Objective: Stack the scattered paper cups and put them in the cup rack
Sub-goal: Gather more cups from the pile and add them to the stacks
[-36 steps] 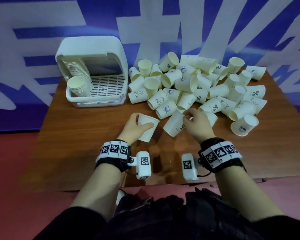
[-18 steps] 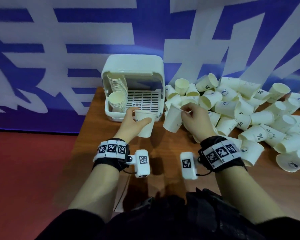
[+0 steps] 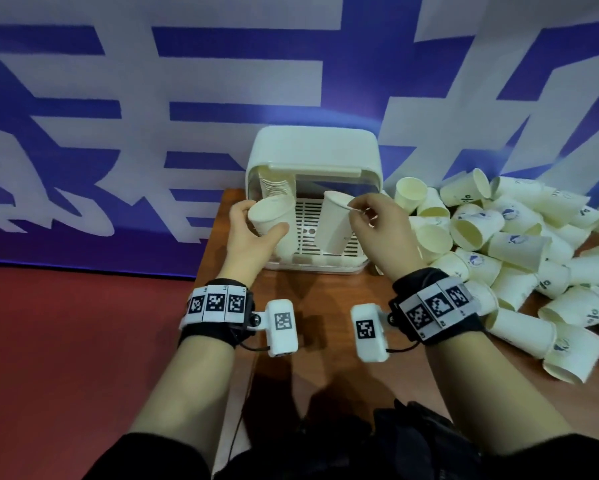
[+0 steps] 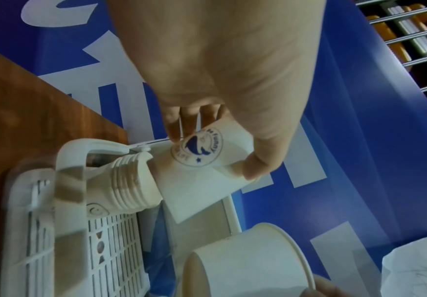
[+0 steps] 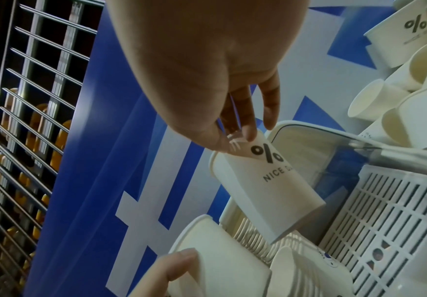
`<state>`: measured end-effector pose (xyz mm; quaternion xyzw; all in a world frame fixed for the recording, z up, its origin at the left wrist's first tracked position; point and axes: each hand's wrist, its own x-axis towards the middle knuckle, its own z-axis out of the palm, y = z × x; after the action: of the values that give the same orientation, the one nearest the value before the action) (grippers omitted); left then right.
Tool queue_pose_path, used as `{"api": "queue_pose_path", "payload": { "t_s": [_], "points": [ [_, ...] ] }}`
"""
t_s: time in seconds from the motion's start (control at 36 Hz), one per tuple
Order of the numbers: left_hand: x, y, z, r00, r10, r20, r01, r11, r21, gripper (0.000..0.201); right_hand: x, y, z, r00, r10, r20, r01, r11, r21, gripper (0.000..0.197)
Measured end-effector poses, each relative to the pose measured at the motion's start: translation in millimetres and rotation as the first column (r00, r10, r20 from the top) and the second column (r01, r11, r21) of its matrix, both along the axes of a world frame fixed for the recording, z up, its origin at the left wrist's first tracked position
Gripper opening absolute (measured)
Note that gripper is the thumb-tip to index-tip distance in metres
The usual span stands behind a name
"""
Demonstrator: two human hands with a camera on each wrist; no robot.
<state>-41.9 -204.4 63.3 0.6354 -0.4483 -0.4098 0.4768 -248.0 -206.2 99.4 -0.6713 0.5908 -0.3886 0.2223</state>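
Note:
A white cup rack point(image 3: 312, 150) stands at the table's back left, with a leaning stack of paper cups point(image 3: 278, 188) in its left side. My left hand point(image 3: 261, 218) grips a paper cup point(image 3: 268, 216) with a blue logo point(image 4: 197, 149). That cup's base meets the mouth of the stack point(image 4: 131, 180). My right hand point(image 3: 351, 207) pinches the rim of a second cup point(image 3: 336, 223), printed "%" point(image 5: 265, 184). It hangs upright over the rack's slotted floor point(image 5: 385, 221), apart from the stack.
A big pile of loose paper cups point(image 3: 499, 237) covers the right part of the wooden table point(image 3: 325, 296). A blue and white banner point(image 3: 187, 98) hangs right behind the rack. The table's left edge runs beside the rack, above a red floor point(image 3: 83, 341).
Both hands have carried their cups from the pile to the rack. The left cup now meets the stack and the right cup hangs over the rack floor.

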Motion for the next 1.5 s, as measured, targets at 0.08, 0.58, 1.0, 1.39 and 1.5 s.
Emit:
{"api": "queue_pose_path", "payload": {
  "t_s": [0.08,0.58,1.0,1.39,1.5],
  "points": [
    [10,-13,0,0.998,-0.044,-0.037,0.043,0.999,-0.029,0.058,10,-10,1,1.0,-0.011,0.024,0.012,0.998,-0.058,0.017],
    [33,-50,-24,0.994,-0.064,0.085,0.073,0.991,-0.111,0.067,58,-41,0,0.995,0.044,0.092,-0.001,0.907,-0.421,0.01],
    [27,-59,-54,0.991,-0.122,0.056,0.126,0.989,-0.074,0.073,75,-46,-33,0.983,0.183,-0.006,-0.172,0.912,-0.374,0.01],
    [34,-60,-75,0.982,-0.127,0.141,0.115,0.989,0.095,0.083,79,-57,-66,0.934,0.307,-0.184,-0.342,0.917,-0.204,0.019],
    [38,-62,-80,0.969,-0.122,0.215,0.111,0.992,0.064,0.077,79,-59,-72,0.917,0.33,-0.223,-0.37,0.914,-0.169,0.023]
  ]
}}
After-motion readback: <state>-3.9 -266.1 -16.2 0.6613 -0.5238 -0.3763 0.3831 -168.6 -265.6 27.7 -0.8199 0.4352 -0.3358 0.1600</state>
